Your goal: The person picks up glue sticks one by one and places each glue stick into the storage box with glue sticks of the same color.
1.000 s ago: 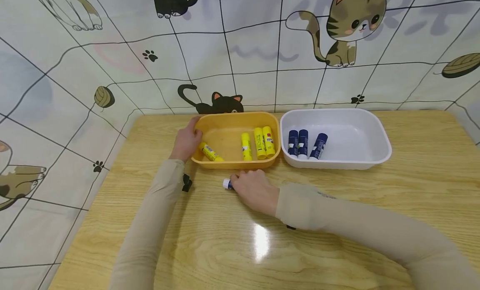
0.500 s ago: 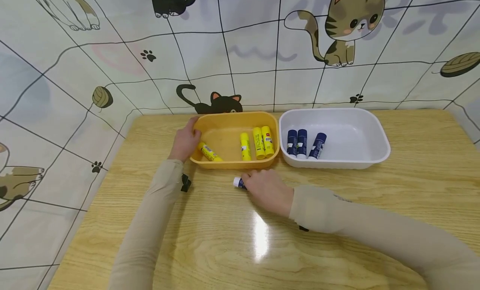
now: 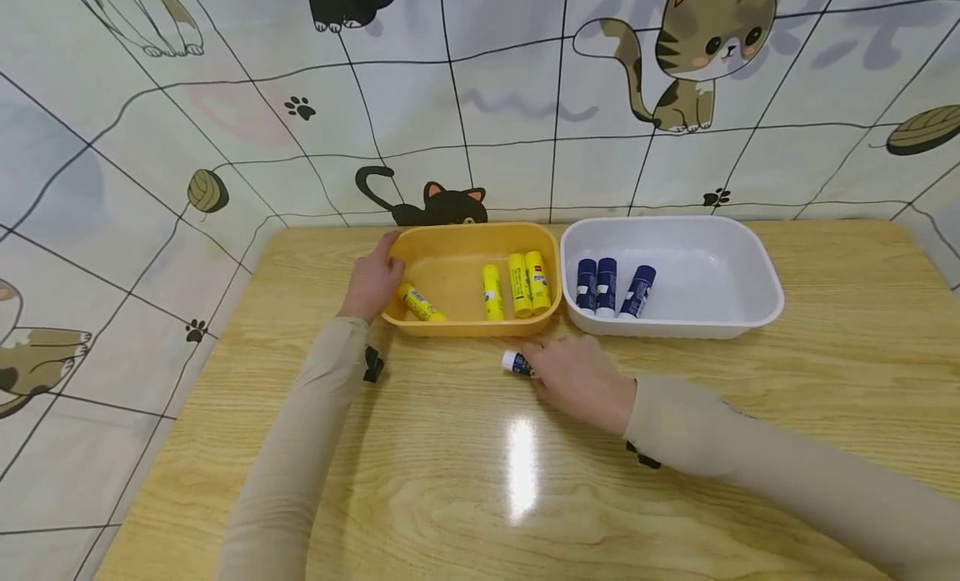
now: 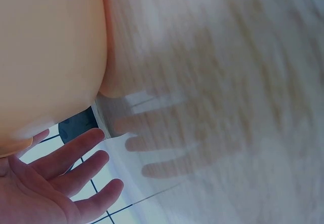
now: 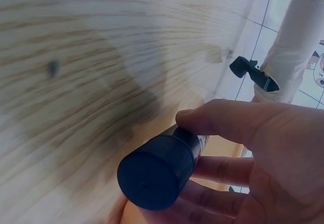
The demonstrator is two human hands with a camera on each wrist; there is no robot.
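Note:
A blue glue stick with a white base is pinched between the thumb and fingers of my right hand, just above or on the table in front of the trays. Its dark cap faces the right wrist camera. My left hand holds the left rim of the yellow tray; in the left wrist view several of its fingers extend below the tray's outer wall. Inside that tray lie several yellow glue sticks. Blue glue sticks lie at the left end of the white tray.
Both trays stand side by side at the back of the wooden table. Behind them rises a white cloth backdrop with cat drawings and grid lines, which also covers the left side.
My right hand has moved to the right with the blue glue stick, from below the yellow tray toward the white one. The left hand stays on the yellow tray's rim.

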